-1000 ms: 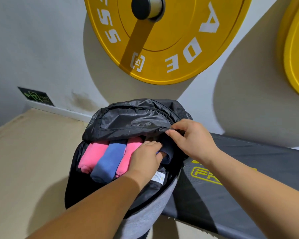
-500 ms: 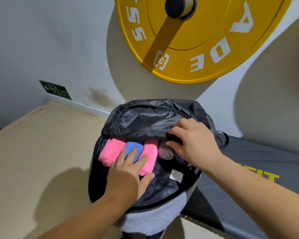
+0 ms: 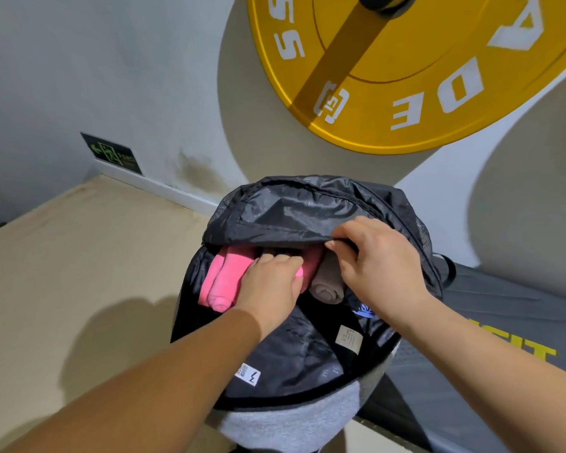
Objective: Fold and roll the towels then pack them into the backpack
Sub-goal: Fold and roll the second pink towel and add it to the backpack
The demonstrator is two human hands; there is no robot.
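On the far wall at the left, a small dark rectangular exit sign shows a green arrow and running figure just above the white skirting board; its small lettering is too blurred to read. Below it lies a plain beige floor, matte and bare.

The black nylon backpack with a grey fabric base stands upright at the left end of a dark padded bench, its mouth open and its shiny, creased lining exposed. Inside, against the left wall of the main compartment, is a bright pink rolled terry towel. The left hand lies palm down on the rolls with its fingers curled over them, pressing rather than clearly gripping. Right of it a strip of a second pink roll shows, then a taupe rolled towel with its coiled end facing up.

Sewn to the lining are a small white tag with a code square and a black zigzag mark, a beige care label with print too fine to read, and a blue embroidered emblem.

The right hand pinches the edge of the backpack's black top flap, fingers closed on the fabric.

The dark padded bench carries partial yellow lettering. Above, a large yellow round weight plate hangs on the wall, with white letters "SS" and "ADE" and a square logo.
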